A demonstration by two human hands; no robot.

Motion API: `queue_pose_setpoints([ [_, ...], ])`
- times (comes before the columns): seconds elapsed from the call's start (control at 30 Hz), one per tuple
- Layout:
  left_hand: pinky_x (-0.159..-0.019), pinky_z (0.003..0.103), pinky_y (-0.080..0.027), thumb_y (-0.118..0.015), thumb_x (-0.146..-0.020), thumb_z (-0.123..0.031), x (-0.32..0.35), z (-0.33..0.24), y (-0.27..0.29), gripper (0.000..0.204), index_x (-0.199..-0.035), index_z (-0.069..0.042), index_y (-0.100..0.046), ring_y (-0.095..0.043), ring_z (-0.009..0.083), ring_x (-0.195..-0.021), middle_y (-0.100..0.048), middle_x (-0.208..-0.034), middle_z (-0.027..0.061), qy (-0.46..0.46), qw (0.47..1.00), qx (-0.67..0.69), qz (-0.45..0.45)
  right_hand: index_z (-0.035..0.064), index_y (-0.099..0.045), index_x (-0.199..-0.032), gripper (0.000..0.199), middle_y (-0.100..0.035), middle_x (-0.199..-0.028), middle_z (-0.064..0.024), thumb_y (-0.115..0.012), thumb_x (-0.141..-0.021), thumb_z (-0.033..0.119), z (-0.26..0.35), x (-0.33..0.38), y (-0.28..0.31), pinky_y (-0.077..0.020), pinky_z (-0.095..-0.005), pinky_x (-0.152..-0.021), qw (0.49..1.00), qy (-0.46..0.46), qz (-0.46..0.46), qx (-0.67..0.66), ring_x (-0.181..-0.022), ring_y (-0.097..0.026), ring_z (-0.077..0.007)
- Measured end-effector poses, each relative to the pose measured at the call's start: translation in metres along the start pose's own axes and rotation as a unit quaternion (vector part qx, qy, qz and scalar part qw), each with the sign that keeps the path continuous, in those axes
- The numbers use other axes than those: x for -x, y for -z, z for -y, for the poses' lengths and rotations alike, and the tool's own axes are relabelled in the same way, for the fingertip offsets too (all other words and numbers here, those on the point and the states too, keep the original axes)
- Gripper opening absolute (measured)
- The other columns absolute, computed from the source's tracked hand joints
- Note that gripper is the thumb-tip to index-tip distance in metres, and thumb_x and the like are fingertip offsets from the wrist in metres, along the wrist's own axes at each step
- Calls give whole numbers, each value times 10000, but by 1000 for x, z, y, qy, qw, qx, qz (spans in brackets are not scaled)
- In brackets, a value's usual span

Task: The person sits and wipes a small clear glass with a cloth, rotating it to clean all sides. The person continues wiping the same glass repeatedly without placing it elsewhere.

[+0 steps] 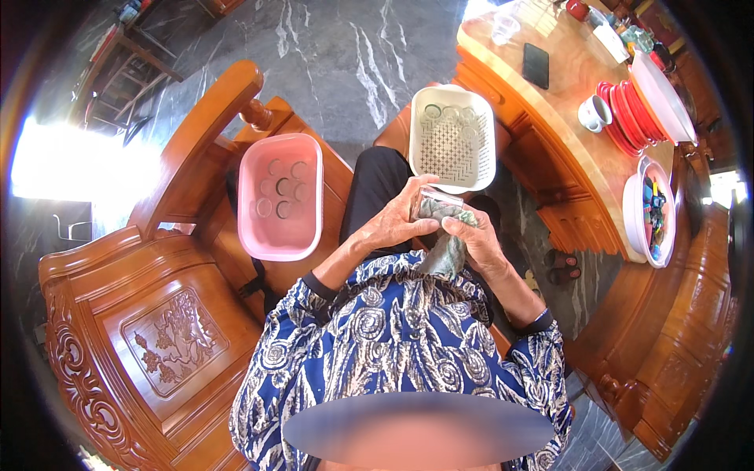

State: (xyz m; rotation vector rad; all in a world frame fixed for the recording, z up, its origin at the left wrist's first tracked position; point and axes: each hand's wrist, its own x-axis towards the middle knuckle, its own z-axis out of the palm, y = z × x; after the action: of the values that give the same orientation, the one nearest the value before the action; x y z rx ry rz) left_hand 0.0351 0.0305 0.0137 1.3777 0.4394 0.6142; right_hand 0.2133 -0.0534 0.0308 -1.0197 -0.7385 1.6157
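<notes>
A small clear drinking glass (pixel 444 197) lies tilted in front of my body, with my left hand (pixel 391 223) closed round it. My right hand (pixel 482 245) is shut on a grey-green cloth (pixel 444 257). Part of the cloth is bunched at the glass, and the rest hangs down over my patterned clothing. Both thumbs nearly meet at the cloth. Just beyond my hands is a white perforated basket (pixel 456 161), with several clear glasses at its far end. On the left, a pink tub (pixel 276 230) holds several more glasses standing apart.
A carved wooden chair (pixel 181 345) fills the left side. The wooden table (pixel 503 59) at right bears a black phone (pixel 536 65), a white cup (pixel 594 114), red stacked dishes (pixel 622 118) and a white bowl (pixel 635 216) of small dark items. Sandals (pixel 562 267) lie on the floor.
</notes>
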Motion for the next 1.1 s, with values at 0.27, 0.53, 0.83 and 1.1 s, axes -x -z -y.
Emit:
queue_pose_setpoints([
  [0.27, -947, 292, -419, -677, -838, -9, 1, -33, 9, 571, -1331, -51, -391, -503, 130, -1103, -546, -1158, 77, -16, 993, 100, 58, -21, -482, -1282, 544, -620, -1098, -61, -656, -861, 276, 33, 19, -25, -507, -223, -686, 983, -32, 39, -177, -805, -604, -71],
  [0.53, -960, 305, -403, -757, -795, -173, 6, -60, 1, 620, -1294, -28, -418, -503, 139, -1104, -550, -1139, 67, -41, 993, 106, 23, -17, -461, -1345, 640, -584, -1211, -57, -735, -780, 107, 40, 24, -23, -440, -265, -882, 993, 19, 112, -13, -1029, -552, -101],
  [0.83, -573, 210, -412, -663, -821, -499, 13, -49, -1, 574, -1084, -2, -551, -526, 84, -646, -603, -913, 52, 112, 988, 98, -30, 146, -499, -1351, 625, -636, -1150, -161, -733, -773, 104, 34, 16, -16, -531, -352, -812, 843, 228, 131, 470, -970, -655, -302],
  [1.1, -555, 219, -429, -436, -962, -504, 10, -22, -5, 539, -1159, -5, -485, -542, 104, -661, -591, -926, 86, 109, 992, 25, -50, 31, -570, -1231, 403, -652, -1071, -103, -673, -856, 136, 14, 15, -14, -530, -300, -738, 914, 152, 56, 372, -887, -641, -171],
])
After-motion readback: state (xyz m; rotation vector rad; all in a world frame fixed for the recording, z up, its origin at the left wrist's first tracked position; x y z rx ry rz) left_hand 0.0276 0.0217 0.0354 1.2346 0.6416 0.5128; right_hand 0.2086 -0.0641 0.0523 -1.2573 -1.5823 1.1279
